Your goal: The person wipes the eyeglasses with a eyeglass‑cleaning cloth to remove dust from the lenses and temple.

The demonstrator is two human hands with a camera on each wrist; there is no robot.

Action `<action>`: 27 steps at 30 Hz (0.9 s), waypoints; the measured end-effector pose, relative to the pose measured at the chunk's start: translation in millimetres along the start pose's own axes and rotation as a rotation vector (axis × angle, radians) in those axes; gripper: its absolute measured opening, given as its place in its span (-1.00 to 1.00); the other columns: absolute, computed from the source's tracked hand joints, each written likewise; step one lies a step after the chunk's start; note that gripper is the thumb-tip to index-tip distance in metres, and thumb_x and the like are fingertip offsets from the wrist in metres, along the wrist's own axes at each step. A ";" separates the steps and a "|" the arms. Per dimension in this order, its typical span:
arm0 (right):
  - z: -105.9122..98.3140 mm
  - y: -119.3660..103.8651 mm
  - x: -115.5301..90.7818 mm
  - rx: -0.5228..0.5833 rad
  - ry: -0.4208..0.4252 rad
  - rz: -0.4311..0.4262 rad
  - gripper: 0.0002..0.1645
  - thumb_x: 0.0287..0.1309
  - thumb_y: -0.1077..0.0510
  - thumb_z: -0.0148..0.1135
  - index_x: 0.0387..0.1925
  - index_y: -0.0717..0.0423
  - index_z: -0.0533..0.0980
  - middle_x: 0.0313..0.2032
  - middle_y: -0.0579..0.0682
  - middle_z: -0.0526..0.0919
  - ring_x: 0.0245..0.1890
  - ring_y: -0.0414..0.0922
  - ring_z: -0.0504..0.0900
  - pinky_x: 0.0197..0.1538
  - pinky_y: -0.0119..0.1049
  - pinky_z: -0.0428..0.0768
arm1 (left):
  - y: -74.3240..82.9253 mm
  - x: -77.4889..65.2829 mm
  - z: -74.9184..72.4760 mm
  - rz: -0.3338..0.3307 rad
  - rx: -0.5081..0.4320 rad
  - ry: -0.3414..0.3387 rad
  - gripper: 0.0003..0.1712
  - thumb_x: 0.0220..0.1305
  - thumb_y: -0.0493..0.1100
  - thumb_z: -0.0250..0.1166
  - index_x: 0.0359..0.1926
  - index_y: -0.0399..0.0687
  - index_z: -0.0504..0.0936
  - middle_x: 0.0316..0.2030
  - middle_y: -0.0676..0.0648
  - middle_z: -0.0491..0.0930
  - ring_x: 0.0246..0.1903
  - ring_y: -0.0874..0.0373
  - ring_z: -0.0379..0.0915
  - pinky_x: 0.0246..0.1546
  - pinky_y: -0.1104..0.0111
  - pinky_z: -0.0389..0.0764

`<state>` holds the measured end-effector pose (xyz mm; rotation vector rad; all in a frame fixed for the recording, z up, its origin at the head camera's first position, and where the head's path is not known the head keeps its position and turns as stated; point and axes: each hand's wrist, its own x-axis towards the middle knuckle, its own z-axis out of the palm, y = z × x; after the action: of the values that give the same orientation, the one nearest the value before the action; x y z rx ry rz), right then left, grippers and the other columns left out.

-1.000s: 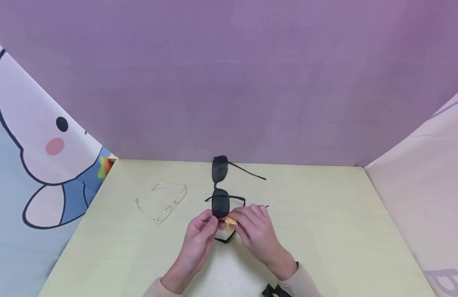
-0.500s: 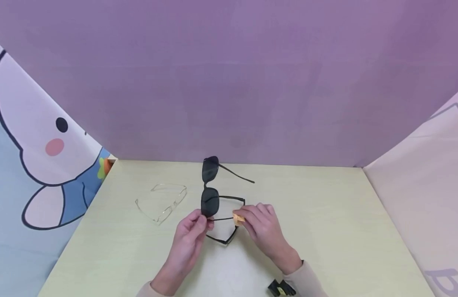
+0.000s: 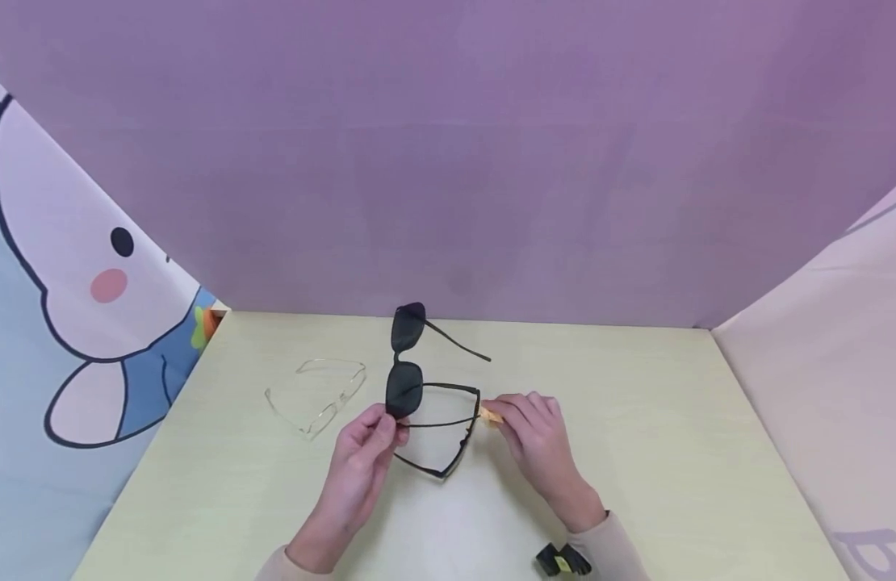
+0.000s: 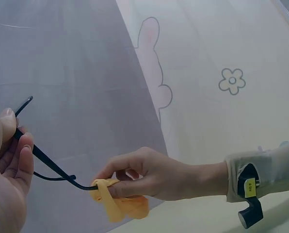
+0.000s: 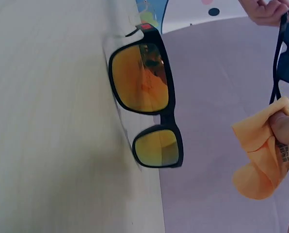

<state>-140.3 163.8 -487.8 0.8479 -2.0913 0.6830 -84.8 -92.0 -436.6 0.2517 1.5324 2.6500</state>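
My left hand [image 3: 361, 456] grips a pair of black sunglasses [image 3: 404, 389] by one end of the frame, near the hinge. They are held up off the table, lenses one above the other and temples unfolded toward the right. My right hand [image 3: 538, 440] pinches an orange cloth [image 4: 120, 206] folded round the tip of the lower temple [image 4: 52, 162]. In the right wrist view the cloth [image 5: 258, 145] hangs loosely below the thumb. Beneath the held pair, black-framed sunglasses with orange mirrored lenses [image 5: 139, 77] rest on the table, partly covered in the head view.
Thin gold-rimmed glasses [image 3: 342, 398] lie unfolded on the pale table [image 3: 637, 452], left of my left hand. A purple backdrop [image 3: 448, 161] rises behind the table, with printed cloth panels at both sides. A black wrist camera [image 3: 562, 558] sits at my right cuff.
My right hand and the cloth have slid rightward along the temple, from near the hinge to its tip. My left hand and the held sunglasses have shifted a little left.
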 end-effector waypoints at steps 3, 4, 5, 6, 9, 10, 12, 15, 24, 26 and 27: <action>-2.7 4.9 0.6 0.016 0.035 0.049 -0.79 0.33 0.20 0.23 -0.08 0.11 0.70 -0.23 -0.06 0.73 -0.41 -0.12 0.44 -0.23 -0.28 0.23 | 0.8 1.7 -1.6 0.015 -0.014 -0.020 -0.71 0.60 -0.29 0.04 -0.12 0.03 0.69 -0.22 0.11 0.63 -0.25 0.33 0.53 -0.05 0.53 0.58; -3.9 6.2 1.0 0.024 0.048 0.071 -0.78 0.24 0.24 0.28 -0.09 0.11 0.70 -0.24 -0.05 0.74 -0.42 -0.12 0.43 -0.23 -0.28 0.23 | 0.7 2.0 -2.1 0.017 -0.019 -0.028 -0.71 0.60 -0.29 0.04 -0.11 0.03 0.69 -0.21 0.10 0.63 -0.25 0.33 0.54 -0.05 0.53 0.58; -5.2 7.2 1.5 0.033 0.059 0.097 -0.75 0.17 0.27 0.31 -0.09 0.12 0.70 -0.25 -0.03 0.74 -0.43 -0.12 0.42 -0.23 -0.28 0.22 | 0.5 2.2 -2.4 0.017 -0.023 -0.036 -0.71 0.60 -0.30 0.03 -0.11 0.02 0.69 -0.21 0.10 0.64 -0.25 0.33 0.54 -0.04 0.53 0.58; -6.4 8.3 2.0 0.043 0.071 0.121 -0.72 0.11 0.31 0.34 -0.10 0.14 0.70 -0.25 -0.02 0.74 -0.43 -0.12 0.41 -0.23 -0.28 0.21 | 0.3 2.1 -2.7 0.016 -0.026 -0.042 -0.71 0.60 -0.30 0.03 -0.11 0.02 0.69 -0.20 0.11 0.64 -0.25 0.33 0.54 -0.04 0.53 0.59; -9.8 10.1 5.0 0.087 0.108 0.199 -0.64 0.00 0.39 0.41 -0.09 0.17 0.70 -0.25 0.03 0.73 -0.43 -0.10 0.39 -0.21 -0.31 0.20 | -0.7 1.1 -3.3 0.009 -0.023 -0.061 -0.70 0.60 -0.32 0.01 -0.11 0.01 0.68 -0.20 0.11 0.65 -0.24 0.33 0.55 -0.03 0.52 0.59; -10.9 10.5 6.8 0.108 0.124 0.221 -0.62 -0.02 0.42 0.43 -0.09 0.18 0.70 -0.25 0.05 0.73 -0.42 -0.10 0.40 -0.20 -0.32 0.20 | -1.0 0.7 -3.4 0.007 -0.020 -0.069 -0.70 0.60 -0.33 0.01 -0.11 0.01 0.68 -0.20 0.11 0.65 -0.24 0.33 0.55 -0.02 0.52 0.59; -12.6 11.2 11.1 0.152 0.152 0.265 -0.59 -0.03 0.48 0.44 -0.07 0.21 0.70 -0.24 0.08 0.73 -0.40 -0.08 0.43 -0.17 -0.37 0.23 | -1.6 -0.1 -3.2 0.001 -0.006 -0.084 -0.69 0.59 -0.34 0.00 -0.11 0.02 0.67 -0.20 0.11 0.65 -0.23 0.33 0.55 -0.02 0.51 0.59; -15.5 10.8 21.9 0.217 0.177 0.325 -0.57 0.00 0.53 0.44 -0.04 0.24 0.69 -0.21 0.12 0.73 -0.35 -0.07 0.50 -0.10 -0.43 0.33 | -3.4 -0.9 -2.8 -0.010 0.029 -0.106 -0.68 0.58 -0.35 0.00 -0.13 0.04 0.67 -0.22 0.12 0.65 -0.23 0.32 0.55 -0.01 0.50 0.58; -18.1 5.2 66.2 0.305 0.202 0.373 -0.61 0.12 0.48 0.42 0.01 0.25 0.69 -0.18 0.13 0.75 -0.31 -0.05 0.55 -0.14 -0.44 0.47 | -13.1 -6.2 0.2 -0.015 0.253 -0.169 -0.88 0.46 -0.42 0.11 -0.17 -0.44 0.56 -0.28 0.16 0.65 -0.27 0.35 0.57 -0.10 0.46 0.65; -16.9 3.1 73.5 0.325 0.181 0.391 -0.61 0.15 0.46 0.41 0.03 0.23 0.69 -0.16 0.12 0.76 -0.30 -0.05 0.54 -0.17 -0.44 0.47 | -14.7 -6.8 1.4 -0.003 0.281 -0.206 -0.83 0.44 -0.44 0.12 -0.16 -0.62 0.48 -0.27 0.16 0.65 -0.27 0.35 0.58 -0.11 0.45 0.66; -16.1 2.1 76.1 0.332 0.168 0.397 -0.60 0.15 0.47 0.41 0.04 0.22 0.69 -0.15 0.11 0.76 -0.31 -0.05 0.53 -0.19 -0.43 0.47 | -15.2 -6.8 2.0 -0.003 0.287 -0.228 -0.82 0.43 -0.44 0.12 -0.15 -0.65 0.47 -0.27 0.16 0.65 -0.26 0.35 0.58 -0.12 0.44 0.67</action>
<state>-171.7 150.4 -417.9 0.5228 -2.0384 1.2952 -78.1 -83.6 -449.5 0.5459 1.8224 2.2941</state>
